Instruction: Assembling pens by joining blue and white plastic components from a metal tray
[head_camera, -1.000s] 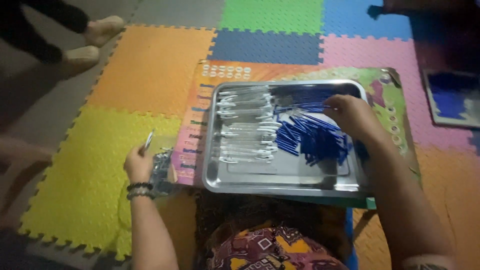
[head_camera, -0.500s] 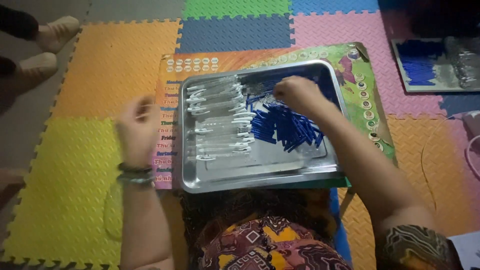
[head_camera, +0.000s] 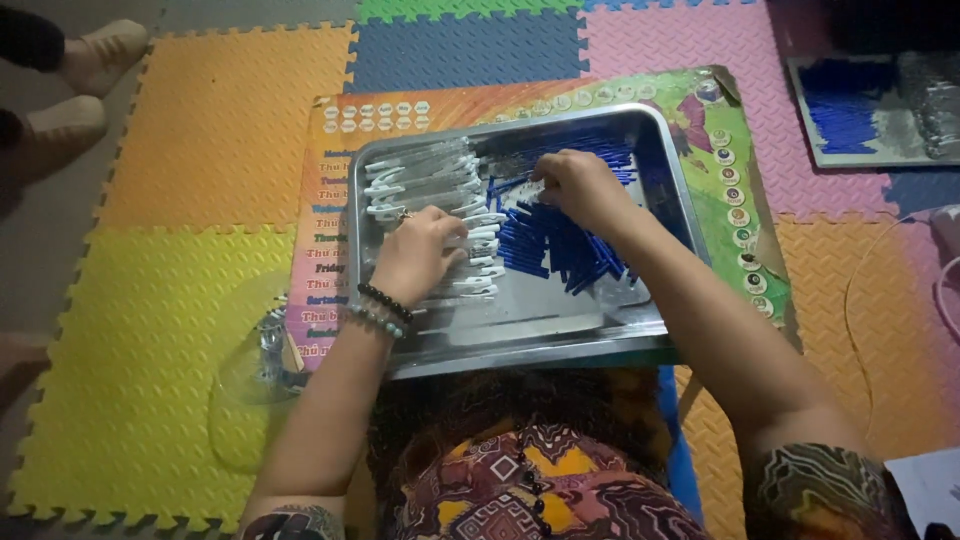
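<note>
Left hand (head_camera: 425, 250): moved from the floor mat (head_camera: 150, 340) into the steel tray (head_camera: 560, 330), now curled onto clear pen caps (head_camera: 425, 180).
Right hand (head_camera: 580, 190): still pinching among blue pen tubes (head_camera: 555, 245).

Left hand (head_camera: 420, 250) moved off the yellow floor mat (head_camera: 150, 350) beside the metal tray (head_camera: 560, 335), where it held a small pale piece a second ago, and now down inside the tray on the row of clear white pieces (head_camera: 430, 190). Right hand (head_camera: 580, 188) shifted from the far right of the blue sticks (head_camera: 560, 245) toward the middle of the tray, fingers now at the heap's upper left edge. Hands now near each other, earlier well apart.
</note>
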